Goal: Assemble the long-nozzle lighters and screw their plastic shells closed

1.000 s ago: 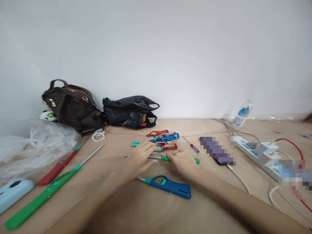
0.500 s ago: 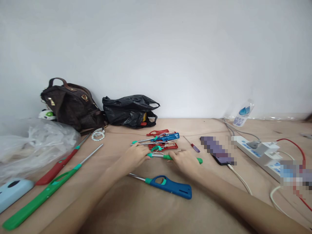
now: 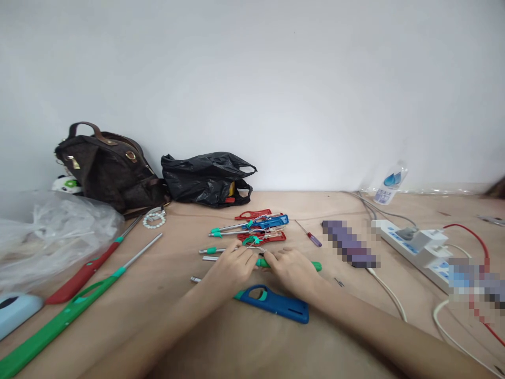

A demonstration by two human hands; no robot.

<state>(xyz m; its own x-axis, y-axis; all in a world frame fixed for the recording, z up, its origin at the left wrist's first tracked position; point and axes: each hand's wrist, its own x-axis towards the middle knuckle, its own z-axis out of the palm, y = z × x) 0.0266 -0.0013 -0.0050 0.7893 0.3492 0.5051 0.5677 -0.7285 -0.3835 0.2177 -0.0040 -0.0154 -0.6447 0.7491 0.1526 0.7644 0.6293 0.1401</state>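
Head view: biggest thing I have is the plain pale grey-white wall (image 3: pixel 284 95), then the tan flat tabletop (image 3: pixel 185 223) in front of it. Dark brown soft backpack with looped handle (image 3: pixel 106 173) sits against the wall, far left. Crumpled translucent plastic bag (image 3: pixel 74 229) in front of it, glossy black plastic carrier bag (image 3: pixel 201 179) just right of it.

Near left: long green plastic lighter with silver tube (image 3: pixel 67 313), lying diagonally, a similar red plastic lighter (image 3: pixel 84 273) beside it. White rectangular power strip (image 3: pixel 389 234) with plugs in it, right side.

Work is mid-table. Right bare hand (image 3: pixel 290 266) has its fingers curled over the green plastic lighter handle (image 3: pixel 316 266), which lies roughly crosswise; its rounded end shows past the hand. Left bare hand (image 3: pixel 236 263) is narrow, fingers bunched at the handle's left end; what they pinch is hidden, can't tell. Silver tubes stick out left of that hand; can't tell which belongs to the handle.

Blue plastic lighter with trigger opening (image 3: pixel 276 305) lies just in front of the hands. Opened red and blue lighter bodies with exposed wires (image 3: pixel 272 223) are clustered behind them. Slim purple-handled screwdriver (image 3: pixel 315 240) right of the cluster, smallest.
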